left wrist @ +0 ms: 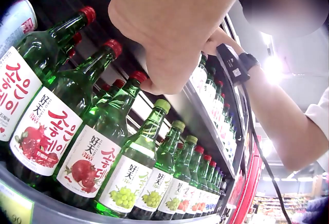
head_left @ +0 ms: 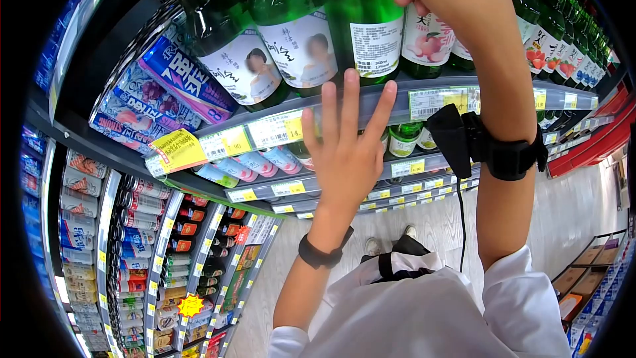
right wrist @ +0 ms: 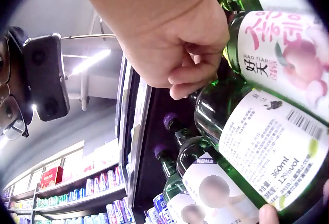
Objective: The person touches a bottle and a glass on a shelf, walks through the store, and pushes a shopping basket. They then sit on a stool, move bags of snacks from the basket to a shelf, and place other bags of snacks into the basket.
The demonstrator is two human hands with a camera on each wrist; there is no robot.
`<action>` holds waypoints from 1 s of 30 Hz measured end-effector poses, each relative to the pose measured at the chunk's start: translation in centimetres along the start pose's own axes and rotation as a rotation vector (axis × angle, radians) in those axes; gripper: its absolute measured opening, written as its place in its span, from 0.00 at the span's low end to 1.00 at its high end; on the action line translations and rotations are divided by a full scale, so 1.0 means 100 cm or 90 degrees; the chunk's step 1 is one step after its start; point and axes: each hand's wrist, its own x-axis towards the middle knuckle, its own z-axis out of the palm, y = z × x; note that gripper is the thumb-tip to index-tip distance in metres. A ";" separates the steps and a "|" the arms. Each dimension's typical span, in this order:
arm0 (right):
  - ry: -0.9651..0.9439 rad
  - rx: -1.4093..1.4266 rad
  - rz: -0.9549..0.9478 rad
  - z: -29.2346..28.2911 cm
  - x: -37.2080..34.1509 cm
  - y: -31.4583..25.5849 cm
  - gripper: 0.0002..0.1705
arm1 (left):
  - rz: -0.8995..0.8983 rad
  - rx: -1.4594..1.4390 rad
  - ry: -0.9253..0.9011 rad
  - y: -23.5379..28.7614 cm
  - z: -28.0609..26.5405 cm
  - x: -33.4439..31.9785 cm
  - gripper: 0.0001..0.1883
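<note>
where the back-label bottle [head_left: 374,50] stands: front row of the upper shelf, the portrait bottles [head_left: 303,50] just to its left and the peach bottle [head_left: 427,36] just to its right, so i see little sideways room.

right hand [right wrist: 177,49]: up at that bottle's neck, fingers curled in and gripping it; the hand hides most of the neck from me.

left hand [head_left: 348,159]: fingers straight and fanned apart, gripping nothing; i see the tips reach over the shelf edge [head_left: 399,115], one touching the foot of the same bottle.

shelf edge: a grey lip with price tags [head_left: 281,128], curving just below the bottle bases; most of the left hand is outside it.

nearest caps: purple caps [right wrist: 169,118] on the portrait bottles, near the curled fingers but apart.

open room: pale floor [head_left: 437,225] shows between the shelf and the white shirt [head_left: 424,311].

cable [head_left: 460,225]: hangs from the black camera [head_left: 450,139] on the right wrist, apart from the left hand.

left side: drink cans [head_left: 136,211] on another shelf, well apart from both hands.
</note>
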 end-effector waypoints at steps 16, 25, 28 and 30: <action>-0.027 0.024 -0.054 -0.004 -0.004 0.004 0.28 | -0.002 0.003 -0.008 0.000 0.000 0.000 0.39; -0.005 0.019 -0.065 -0.003 -0.004 0.006 0.29 | 0.002 0.004 -0.007 0.000 -0.001 0.000 0.39; -0.012 0.016 -0.060 -0.003 -0.003 0.005 0.29 | 0.003 0.006 -0.005 0.000 0.000 0.000 0.39; -0.015 0.010 -0.069 -0.004 -0.002 0.006 0.29 | -0.009 0.009 -0.007 0.001 -0.001 -0.001 0.45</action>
